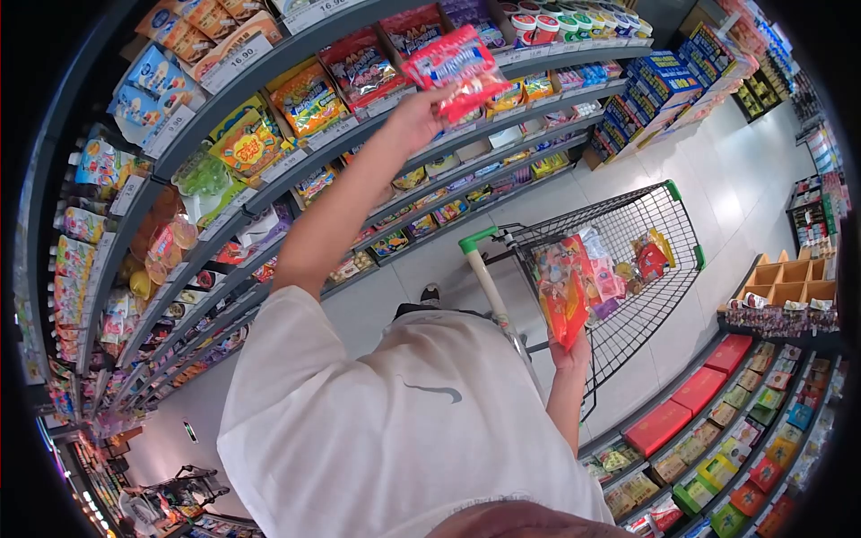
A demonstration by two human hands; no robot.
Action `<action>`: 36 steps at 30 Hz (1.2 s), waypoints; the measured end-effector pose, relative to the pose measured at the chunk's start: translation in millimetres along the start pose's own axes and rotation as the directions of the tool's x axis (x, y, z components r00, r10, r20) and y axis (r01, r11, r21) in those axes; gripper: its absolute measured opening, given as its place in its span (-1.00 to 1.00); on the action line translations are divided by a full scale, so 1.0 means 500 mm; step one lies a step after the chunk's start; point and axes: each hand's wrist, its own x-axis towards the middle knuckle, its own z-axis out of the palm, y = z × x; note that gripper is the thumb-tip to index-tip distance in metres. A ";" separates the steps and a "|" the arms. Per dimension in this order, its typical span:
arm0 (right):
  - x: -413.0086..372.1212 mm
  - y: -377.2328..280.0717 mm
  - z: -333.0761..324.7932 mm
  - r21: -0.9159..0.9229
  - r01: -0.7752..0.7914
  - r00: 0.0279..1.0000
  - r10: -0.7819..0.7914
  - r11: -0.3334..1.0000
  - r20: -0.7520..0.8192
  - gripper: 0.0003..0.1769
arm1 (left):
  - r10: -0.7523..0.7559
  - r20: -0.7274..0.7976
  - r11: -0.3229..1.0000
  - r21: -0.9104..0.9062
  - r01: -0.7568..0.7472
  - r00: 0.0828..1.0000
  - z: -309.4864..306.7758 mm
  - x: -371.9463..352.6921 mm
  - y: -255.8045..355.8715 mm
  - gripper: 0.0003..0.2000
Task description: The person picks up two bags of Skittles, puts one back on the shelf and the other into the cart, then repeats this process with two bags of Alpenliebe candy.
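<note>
My left hand [417, 121] is raised at the shelf and grips the lower left edge of a red and pink candy bag [459, 72], which is held in front of the upper shelf rows. Over the near side of the shopping cart [646, 332], my right hand [570, 351] holds the bottom end of a large red and orange snack bag [563, 287]. Its fingers are partly hidden by that bag. Beyond it, inside the cart, are pink packages [605, 276] and a red and yellow bag [653, 258].
Curved shelves [359, 134] full of bagged sweets run along the left and top. Stacked blue boxes [659, 81] stand at the shelf's far end. Red boxes [700, 392] and small packets fill a display at the lower right. The cart's green handle end [477, 238] is near my body.
</note>
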 end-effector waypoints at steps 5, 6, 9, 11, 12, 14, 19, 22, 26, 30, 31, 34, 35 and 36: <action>-0.005 0.003 0.004 -0.014 0.021 0.999 -0.021 1.000 0.034 -0.60 | 0.167 -0.116 0.982 0.105 -0.155 0.979 -0.035 0.121 0.075 -0.74; -0.006 0.004 0.006 -0.014 0.031 0.999 -0.031 0.999 0.024 -0.60 | 0.181 -0.095 0.979 0.112 -0.170 0.979 -0.029 0.124 0.096 -0.73; -0.011 0.006 0.003 -0.014 0.040 0.999 -0.040 0.999 0.015 -0.59 | 0.316 -0.137 0.909 0.325 -0.259 0.939 -0.029 0.158 0.138 -0.72; -0.003 0.005 -0.009 -0.012 0.026 0.999 -0.026 1.000 0.044 -0.59 | 0.456 -0.188 0.772 0.570 -0.282 0.870 -0.026 0.167 0.162 -0.67; -0.003 0.006 -0.007 -0.014 0.034 0.999 -0.034 0.999 0.028 -0.59 | 0.499 -0.190 0.658 0.718 -0.227 0.846 -0.036 0.181 0.171 -0.64; -0.005 0.008 -0.005 -0.016 0.053 0.999 -0.053 0.998 -0.006 -0.59 | 0.580 -0.161 0.366 0.927 -0.079 0.799 -0.052 0.208 0.180 -0.56; 0.000 0.009 -0.007 0.016 0.036 0.999 -0.035 0.999 -0.014 -0.59 | 0.631 -0.015 -0.069 0.995 0.075 0.776 -0.035 0.179 0.155 -0.51; 0.001 0.008 -0.024 0.025 0.025 1.000 -0.025 0.999 -0.012 -0.59 | 0.655 0.114 -0.223 0.974 0.048 0.747 -0.041 0.178 0.125 -0.54; -0.007 0.012 -0.012 0.006 0.054 0.997 -0.053 0.999 -0.050 -0.59 | 0.611 0.262 -0.443 0.895 0.049 0.747 -0.060 0.180 0.120 -0.53; -0.011 0.012 0.018 -0.042 0.051 0.998 -0.053 0.998 -0.045 -0.63 | 0.543 0.231 -0.386 0.922 -0.004 0.807 -0.061 0.177 0.151 -0.40; -0.008 0.010 0.013 -0.047 0.044 0.999 -0.045 0.998 -0.021 -0.61 | 0.528 0.209 -0.369 0.929 0.001 0.823 -0.063 0.183 0.158 -0.32; -0.012 0.010 0.020 -0.081 0.063 0.998 -0.062 0.995 0.009 -0.59 | 0.459 0.146 -0.323 0.946 0.012 0.876 -0.060 0.186 0.175 -0.32; -0.015 0.012 0.025 -0.095 0.075 0.997 -0.074 0.993 0.012 -0.59 | 0.444 0.189 -0.350 0.936 -0.025 0.876 -0.069 0.193 0.177 -0.34; -0.016 0.013 0.027 -0.101 0.082 0.997 -0.082 0.992 -0.004 -0.59 | 0.463 0.207 -0.374 0.927 -0.021 0.862 -0.066 0.185 0.173 -0.35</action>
